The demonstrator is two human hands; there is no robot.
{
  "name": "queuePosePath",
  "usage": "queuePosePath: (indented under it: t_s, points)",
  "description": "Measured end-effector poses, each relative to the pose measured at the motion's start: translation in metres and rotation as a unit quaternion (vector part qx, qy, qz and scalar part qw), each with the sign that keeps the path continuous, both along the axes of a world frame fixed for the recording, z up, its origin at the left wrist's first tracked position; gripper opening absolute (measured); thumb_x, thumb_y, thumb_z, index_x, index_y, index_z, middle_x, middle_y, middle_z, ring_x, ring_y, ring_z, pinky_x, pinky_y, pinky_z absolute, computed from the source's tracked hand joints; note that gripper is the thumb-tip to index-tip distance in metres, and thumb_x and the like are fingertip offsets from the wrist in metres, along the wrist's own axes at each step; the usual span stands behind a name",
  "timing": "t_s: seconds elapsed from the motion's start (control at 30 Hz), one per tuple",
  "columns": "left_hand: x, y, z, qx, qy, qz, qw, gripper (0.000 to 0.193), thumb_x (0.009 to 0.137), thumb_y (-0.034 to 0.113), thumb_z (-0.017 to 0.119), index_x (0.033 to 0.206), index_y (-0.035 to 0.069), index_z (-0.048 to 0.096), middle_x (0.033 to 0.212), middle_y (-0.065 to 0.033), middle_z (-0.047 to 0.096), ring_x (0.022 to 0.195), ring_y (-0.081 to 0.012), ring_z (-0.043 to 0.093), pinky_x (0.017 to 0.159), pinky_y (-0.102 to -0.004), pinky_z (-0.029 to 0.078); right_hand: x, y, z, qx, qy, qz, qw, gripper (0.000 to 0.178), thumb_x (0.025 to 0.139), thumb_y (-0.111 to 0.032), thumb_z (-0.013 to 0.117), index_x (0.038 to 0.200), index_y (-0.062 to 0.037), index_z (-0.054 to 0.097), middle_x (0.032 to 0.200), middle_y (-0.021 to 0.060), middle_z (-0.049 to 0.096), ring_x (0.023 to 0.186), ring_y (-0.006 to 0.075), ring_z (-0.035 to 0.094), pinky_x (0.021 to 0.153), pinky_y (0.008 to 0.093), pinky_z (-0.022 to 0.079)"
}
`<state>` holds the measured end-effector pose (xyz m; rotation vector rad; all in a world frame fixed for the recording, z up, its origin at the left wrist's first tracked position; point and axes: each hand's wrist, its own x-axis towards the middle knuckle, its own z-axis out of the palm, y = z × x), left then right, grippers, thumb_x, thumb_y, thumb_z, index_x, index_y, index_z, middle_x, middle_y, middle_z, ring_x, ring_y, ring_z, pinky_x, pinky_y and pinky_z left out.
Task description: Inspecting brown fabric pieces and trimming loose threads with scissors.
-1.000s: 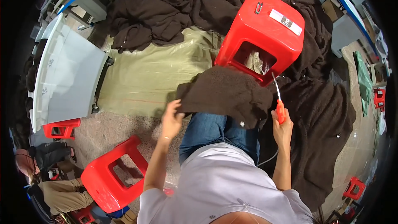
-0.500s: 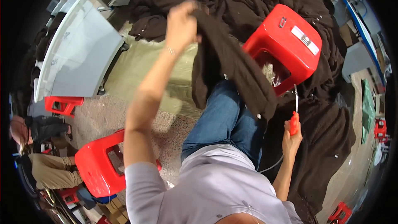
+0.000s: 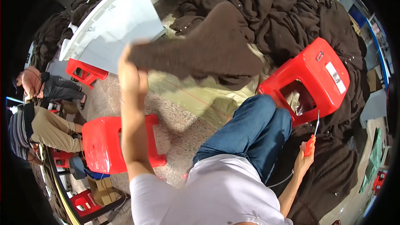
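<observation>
Right, brown cloth [image 3: 204, 50] in left fingers [image 3: 125, 56].

Cloth [image 3: 216, 46] matt, fuzzy; stool [image 3: 312, 70] glossy, smooth plast.

Brown cloth piece [image 3: 212, 48], gripped in left hand [image 3: 134, 68]; orange-handled tool [image 3: 310, 145], held in right hand [image 3: 303, 161]; red stool [image 3: 316, 68], beside blue jeans [image 3: 246, 135]; brown fabric heap [image 3: 279, 12], beyond.

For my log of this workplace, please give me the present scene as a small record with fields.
Left grip: holds brown cloth out to the left
Right grip: holds orange-handled tool, metal tip pointing away
Right stool: red, white label on top
Near left stool: red, partly behind left forearm
Around: yellowish sheeting, brown fabric heap, pale tub
</observation>
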<state>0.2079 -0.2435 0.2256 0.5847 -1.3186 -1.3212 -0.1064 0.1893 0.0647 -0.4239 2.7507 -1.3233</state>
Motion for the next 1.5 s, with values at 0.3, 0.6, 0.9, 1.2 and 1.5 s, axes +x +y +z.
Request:
queuePosePath:
  t_s: [0.3, 0.6, 0.9, 1.2, 1.5]
  points:
    - [0.24, 0.085, -0.442, 0.338, -0.446, 0.218, 0.799, 0.041, 0.076, -0.001, 0.068, 0.117, -0.001, 0.062, 0.104, -0.0158, 0.067, 0.091, -0.0245, 0.065, 0.081, -0.0357, 0.054, 0.022, -0.049, 0.001, 0.044, 0.041, 0.158, 0.986, 0.027, 0.094, -0.022, 0.064, 0.108, 0.0002, 0.058, 0.087, 0.0164, 0.057, 0.077, 0.0283, 0.058, 0.072, 0.0379, 0.048]
    - [0.089, 0.15, -0.438, 0.201, -0.477, -0.051, 0.854, 0.046, 0.08, 0.028, 0.074, 0.119, 0.006, 0.065, 0.117, -0.0164, 0.065, 0.108, -0.0291, 0.064, 0.092, -0.0375, 0.05, 0.052, -0.064, -0.021, 0.108, 0.032, 0.223, 0.968, 0.038, 0.089, -0.017, 0.068, 0.124, -0.0065, 0.057, 0.091, 0.0218, 0.068, 0.086, 0.0414, 0.067, 0.073, 0.0434, 0.053]
    - [0.151, 0.041, -0.053, -0.038, 0.006, 0.44, 0.897, 0.093, 0.094, 0.0, 0.051, 0.153, 0.018, -0.018, 0.09, -0.0053, 0.057, 0.064, -0.0093, 0.049, 0.061, -0.0231, 0.048, 0.073, -0.109, 0.037, 0.106, -0.101, 0.385, 0.911, 0.054, 0.092, -0.019, 0.068, 0.135, 0.0069, 0.049, 0.139, 0.019, 0.053, 0.13, 0.0247, 0.05, 0.108, 0.0315, 0.038]
    - [0.115, 0.1, 0.09, -0.536, 0.026, 0.464, 0.705, 0.047, 0.094, 0.001, 0.054, 0.134, -0.006, 0.031, 0.091, -0.0153, 0.063, 0.074, -0.0233, 0.061, 0.07, -0.0382, 0.051, 0.075, -0.08, 0.021, 0.091, 0.017, 0.359, 0.929, 0.046, 0.087, -0.013, 0.07, 0.129, -0.0001, 0.057, 0.119, 0.0174, 0.064, 0.112, 0.0227, 0.062, 0.096, 0.0334, 0.047]
    - [-0.078, 0.167, -0.179, -0.231, -0.394, -0.191, 0.869, 0.06, 0.087, 0.012, 0.07, 0.141, 0.007, 0.045, 0.144, -0.0195, 0.044, 0.132, -0.032, 0.045, 0.105, -0.0417, 0.042, 0.064, -0.017, 0.008, 0.026, 0.025, 0.11, 0.993, 0.052, 0.081, -0.013, 0.075, 0.128, -0.0086, 0.052, 0.101, 0.0216, 0.067, 0.095, 0.0426, 0.064, 0.078, 0.0428, 0.053]
